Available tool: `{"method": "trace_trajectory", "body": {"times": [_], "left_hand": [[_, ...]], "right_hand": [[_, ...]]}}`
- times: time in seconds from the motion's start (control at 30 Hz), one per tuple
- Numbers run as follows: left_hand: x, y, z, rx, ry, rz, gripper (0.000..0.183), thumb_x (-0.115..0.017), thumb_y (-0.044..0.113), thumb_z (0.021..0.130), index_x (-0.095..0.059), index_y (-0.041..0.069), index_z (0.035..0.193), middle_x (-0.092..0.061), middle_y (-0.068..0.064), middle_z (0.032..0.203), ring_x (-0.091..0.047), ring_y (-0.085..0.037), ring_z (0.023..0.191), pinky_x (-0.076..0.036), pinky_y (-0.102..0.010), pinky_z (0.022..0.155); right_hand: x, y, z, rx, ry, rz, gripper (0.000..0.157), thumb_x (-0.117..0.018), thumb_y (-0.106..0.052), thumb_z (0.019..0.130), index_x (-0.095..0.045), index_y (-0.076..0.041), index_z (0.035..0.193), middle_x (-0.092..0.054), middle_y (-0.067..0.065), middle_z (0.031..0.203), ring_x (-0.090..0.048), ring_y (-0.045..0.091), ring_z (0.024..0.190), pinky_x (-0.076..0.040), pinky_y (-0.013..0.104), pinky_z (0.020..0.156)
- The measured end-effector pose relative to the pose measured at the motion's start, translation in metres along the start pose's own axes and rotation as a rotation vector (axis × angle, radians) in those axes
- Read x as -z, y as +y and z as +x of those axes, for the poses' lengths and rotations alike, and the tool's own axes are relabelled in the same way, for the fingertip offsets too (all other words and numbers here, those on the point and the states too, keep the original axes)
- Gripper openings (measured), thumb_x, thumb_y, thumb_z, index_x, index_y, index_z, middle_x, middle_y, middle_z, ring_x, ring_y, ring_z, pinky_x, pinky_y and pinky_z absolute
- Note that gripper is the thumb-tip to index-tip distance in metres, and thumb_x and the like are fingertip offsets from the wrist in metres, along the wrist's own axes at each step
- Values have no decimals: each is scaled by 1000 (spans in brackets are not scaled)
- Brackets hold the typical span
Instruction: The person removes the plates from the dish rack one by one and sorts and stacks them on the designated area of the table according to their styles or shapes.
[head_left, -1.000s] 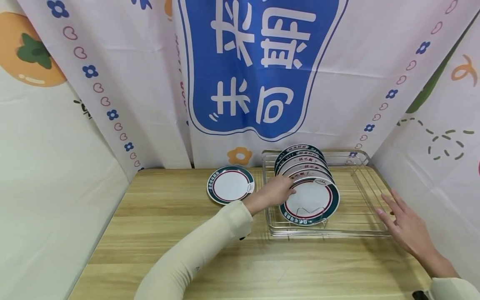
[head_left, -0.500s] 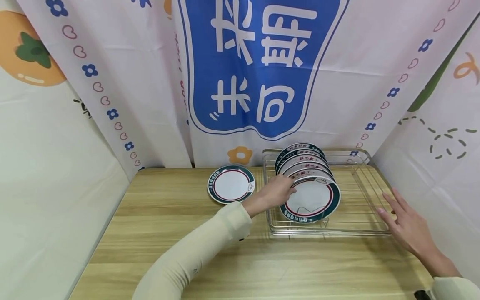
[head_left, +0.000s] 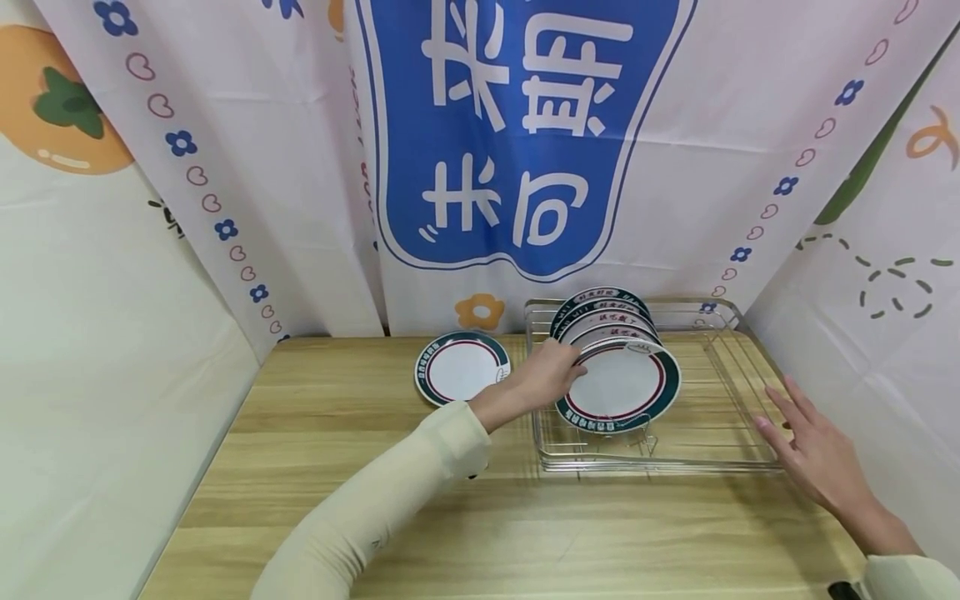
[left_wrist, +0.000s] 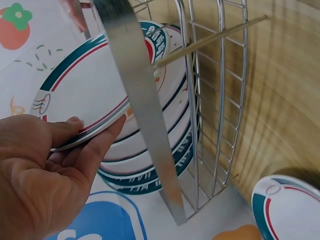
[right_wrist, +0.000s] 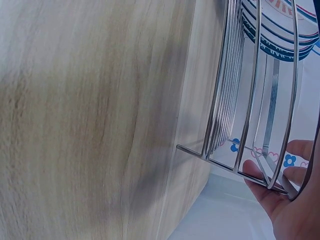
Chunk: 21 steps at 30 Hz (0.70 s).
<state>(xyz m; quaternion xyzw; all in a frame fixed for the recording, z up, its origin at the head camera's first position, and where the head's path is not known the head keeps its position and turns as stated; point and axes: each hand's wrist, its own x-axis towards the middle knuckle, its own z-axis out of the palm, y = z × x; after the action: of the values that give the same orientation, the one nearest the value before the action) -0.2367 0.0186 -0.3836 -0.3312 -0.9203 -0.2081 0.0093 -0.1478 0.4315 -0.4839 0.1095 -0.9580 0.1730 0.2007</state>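
My left hand (head_left: pixel 546 377) pinches the upper left rim of the front plate (head_left: pixel 617 385), a white plate with a green band and a red ring. In the left wrist view the thumb (left_wrist: pixel 65 131) lies on its face, fingers behind. This plate leans in a wire dish rack (head_left: pixel 708 460), in front of several similar plates (head_left: pixel 600 296) standing in a row. My right hand (head_left: pixel 813 454) rests at the rack's right end, fingers extended and spread. In the right wrist view its thumb (right_wrist: pixel 257 187) and fingers lie against the rack's wires (right_wrist: pixel 235 172).
Another green-banded plate (head_left: pixel 459 371) lies flat on the wooden table (head_left: pixel 525 533), left of the rack. Printed cloth (head_left: pixel 315 192) hangs close behind the table, and white panels stand at both sides. Wire supports (head_left: pixel 648 442) stick up inside the rack.
The front plate has risen slightly and tipped back, its lower edge now higher and covering more of the plate behind. My left hand moved a little up and left. The right hand stayed.
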Motion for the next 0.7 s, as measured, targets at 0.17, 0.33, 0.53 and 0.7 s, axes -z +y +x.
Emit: {"method": "trace_trajectory", "body": {"times": [0.17,0.33,0.53,0.7], "left_hand": [[14,-3,-3,-5,33,-50,34,-63,19,108,-62,8,76,-50,2,61,-48,-8,50,-38,-20,51],[29,-3,-6,-17,56,-75,32,-62,20,109,-63,9,79,-49,2,61,-48,-8,51,-37,-19,51],[47,-6,-11,-43,101,-86,27,-65,19,108,-66,6,84,-52,1,66,-50,-11,56,-38,-20,54],[64,-12,-19,-42,148,-113,24,-67,17,106,-66,5,85,-50,1,64,-46,-11,55,-35,-21,54]], "right_hand": [[-1,1,0,-2,1,6,56,-59,-27,107,-49,4,152,-29,27,168,-70,50,94,-50,53,63],[-1,1,0,-4,-4,8,56,-59,-27,107,-49,5,152,-30,29,167,-69,51,95,-51,55,63],[0,-1,-2,-13,-8,4,56,-59,-27,107,-49,5,151,-30,29,168,-69,51,95,-51,56,64],[1,-1,-2,-11,-9,-1,56,-59,-28,107,-49,4,152,-28,27,169,-70,51,96,-50,56,64]]}}
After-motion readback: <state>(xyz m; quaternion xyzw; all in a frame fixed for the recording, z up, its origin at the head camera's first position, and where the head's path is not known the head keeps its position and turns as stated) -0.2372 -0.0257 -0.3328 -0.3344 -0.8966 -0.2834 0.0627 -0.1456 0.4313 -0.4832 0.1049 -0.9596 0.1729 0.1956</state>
